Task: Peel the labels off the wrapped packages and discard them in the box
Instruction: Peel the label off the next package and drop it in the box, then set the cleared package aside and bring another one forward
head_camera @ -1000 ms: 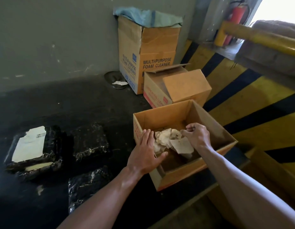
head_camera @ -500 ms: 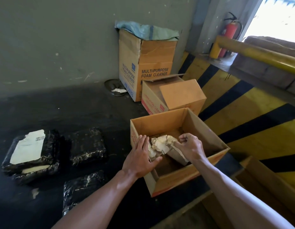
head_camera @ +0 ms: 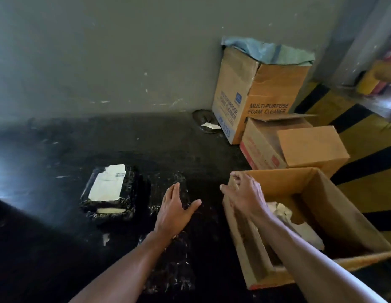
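An open cardboard box stands on the dark floor at the right, with crumpled peeled labels inside. A stack of black-wrapped packages lies at the left; the top one carries a white label. A second wrapped package lies between stack and box, a third nearer me. My left hand hovers open over the middle package, fingers spread. My right hand is above the box's left wall, fingers loosely curled, and holds nothing I can see.
A tall "Multi-Purpose Foam Cleaner" carton with a blue-green bag in it stands against the grey wall. A smaller half-open carton sits in front of it. A round dark dish lies beside it. Yellow-black striped flooring runs at the right.
Both hands have come out of the box and moved left; the crumpled label stays in the box. The camera has swung left toward the packages.
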Demonstrator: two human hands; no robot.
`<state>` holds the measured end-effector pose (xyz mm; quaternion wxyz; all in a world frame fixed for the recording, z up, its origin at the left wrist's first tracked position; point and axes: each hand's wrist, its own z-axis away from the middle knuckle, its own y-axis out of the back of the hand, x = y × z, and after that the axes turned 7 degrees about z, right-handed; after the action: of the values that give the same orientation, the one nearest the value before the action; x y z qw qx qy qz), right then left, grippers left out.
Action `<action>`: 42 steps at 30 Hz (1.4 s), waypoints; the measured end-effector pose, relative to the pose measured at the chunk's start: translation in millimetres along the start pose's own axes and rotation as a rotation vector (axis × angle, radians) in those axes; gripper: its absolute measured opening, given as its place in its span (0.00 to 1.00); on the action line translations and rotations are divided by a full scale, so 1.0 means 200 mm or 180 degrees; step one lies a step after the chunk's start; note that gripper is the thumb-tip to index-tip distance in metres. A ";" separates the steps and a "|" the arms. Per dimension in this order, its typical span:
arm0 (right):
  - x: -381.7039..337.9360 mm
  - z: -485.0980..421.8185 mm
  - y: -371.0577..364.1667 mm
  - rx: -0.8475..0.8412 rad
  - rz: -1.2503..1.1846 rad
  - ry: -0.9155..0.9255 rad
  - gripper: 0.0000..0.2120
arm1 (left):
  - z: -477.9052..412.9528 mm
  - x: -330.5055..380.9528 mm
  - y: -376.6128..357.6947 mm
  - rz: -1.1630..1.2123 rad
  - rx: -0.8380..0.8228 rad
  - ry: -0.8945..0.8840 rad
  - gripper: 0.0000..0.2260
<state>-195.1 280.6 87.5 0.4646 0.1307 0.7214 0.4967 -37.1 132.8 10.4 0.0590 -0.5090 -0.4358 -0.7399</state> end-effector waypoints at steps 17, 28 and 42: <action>-0.12 -0.39 -1.14 -0.1133 0.0063 -0.0452 0.48 | -0.46 -0.68 0.12 0.1228 -0.0270 0.0858 0.49; -0.04 -0.33 -1.30 -0.0638 -0.0793 -0.0493 0.46 | -0.52 -0.81 0.03 0.1581 -0.0148 0.0781 0.48; -0.17 0.05 -0.98 -0.0284 -0.1166 -0.0425 0.44 | -0.11 -0.56 0.21 0.1630 0.0106 0.0299 0.48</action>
<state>-115.4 172.4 -59.2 0.5993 0.0092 0.6779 0.4256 22.5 51.9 -57.1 0.2729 -0.5667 -0.3017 -0.7165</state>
